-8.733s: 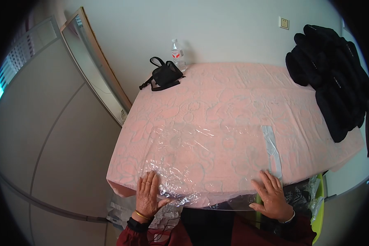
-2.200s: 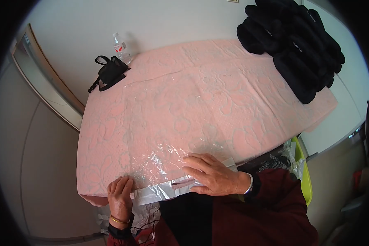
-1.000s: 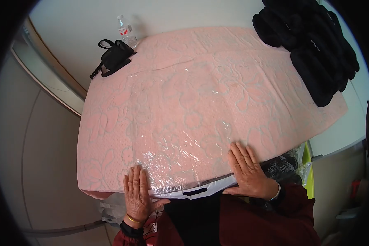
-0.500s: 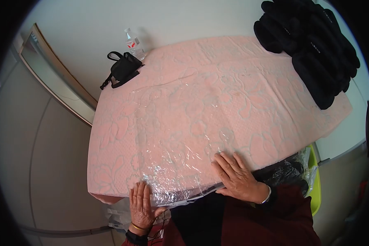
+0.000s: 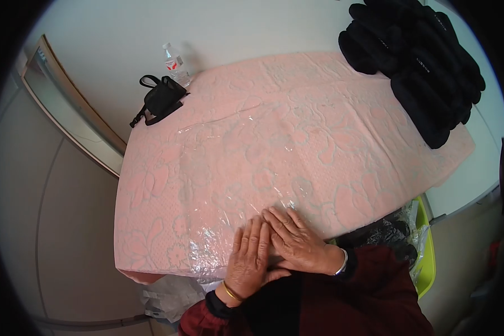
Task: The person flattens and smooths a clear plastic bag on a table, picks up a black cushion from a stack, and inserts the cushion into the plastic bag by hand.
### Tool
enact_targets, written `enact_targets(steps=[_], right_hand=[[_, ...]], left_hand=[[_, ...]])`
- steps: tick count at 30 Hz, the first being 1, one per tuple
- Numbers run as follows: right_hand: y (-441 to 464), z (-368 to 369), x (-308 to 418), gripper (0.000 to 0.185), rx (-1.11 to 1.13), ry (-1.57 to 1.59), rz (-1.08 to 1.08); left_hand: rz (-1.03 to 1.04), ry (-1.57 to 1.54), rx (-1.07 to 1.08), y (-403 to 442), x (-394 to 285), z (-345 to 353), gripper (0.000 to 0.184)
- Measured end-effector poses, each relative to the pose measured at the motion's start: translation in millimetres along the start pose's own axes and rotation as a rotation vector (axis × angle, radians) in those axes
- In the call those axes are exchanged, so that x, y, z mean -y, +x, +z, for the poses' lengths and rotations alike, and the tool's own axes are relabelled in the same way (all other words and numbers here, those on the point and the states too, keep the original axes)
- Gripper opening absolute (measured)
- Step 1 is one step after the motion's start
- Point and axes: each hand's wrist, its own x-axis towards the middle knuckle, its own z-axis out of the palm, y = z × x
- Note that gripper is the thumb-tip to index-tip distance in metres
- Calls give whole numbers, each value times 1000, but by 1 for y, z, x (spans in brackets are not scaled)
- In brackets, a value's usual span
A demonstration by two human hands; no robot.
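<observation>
A clear plastic bag (image 5: pixel 229 168) lies flat and slightly wrinkled on the pink patterned tablecloth (image 5: pixel 364 185), its near end at the table's front edge. My left hand (image 5: pixel 250 255) rests palm down on the bag near that edge, fingers stretched out. Touching it on the right, my right hand (image 5: pixel 299 241) also lies flat on the plastic with its fingers extended. Neither hand grips anything. The white strip of the bag does not show at this moment.
A black strapped pouch (image 5: pixel 161 98) and a clear bottle (image 5: pixel 176 64) stand at the back left. Black padded items (image 5: pixel 420 73) are piled at the back right. Below the right edge is a green bin (image 5: pixel 425 263) with plastic. A framed mirror (image 5: pixel 73 106) leans at left.
My left hand has moved right and my right hand slightly left, so they now touch. Earlier they lay apart on the bag. The white strip at the front edge has gone out of sight.
</observation>
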Motion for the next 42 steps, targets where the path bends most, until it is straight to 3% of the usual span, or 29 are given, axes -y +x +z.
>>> enact_targets(steps=[10, 25, 33, 36, 40, 42], right_hand=[[-13, -29, -32, 113, 84, 118, 163], [-67, -37, 3, 102, 99, 11, 119], [-38, -40, -10, 95, 22, 104, 108], [-14, -31, -5, 93, -88, 182, 42], [-3, -9, 3, 94, 16, 106, -11], [-4, 0, 2, 100, 31, -112, -38]], left_hand=[[-225, 120, 98, -37, 72, -40, 121], [-316, 236, 0, -115, 33, -19, 114], [-356, 202, 135, -99, 30, -54, 108], [-275, 140, 65, -68, 15, -49, 107], [-122, -42, 1, -16, -11, -18, 115], [-52, -125, -5, 2, -14, -1, 117]])
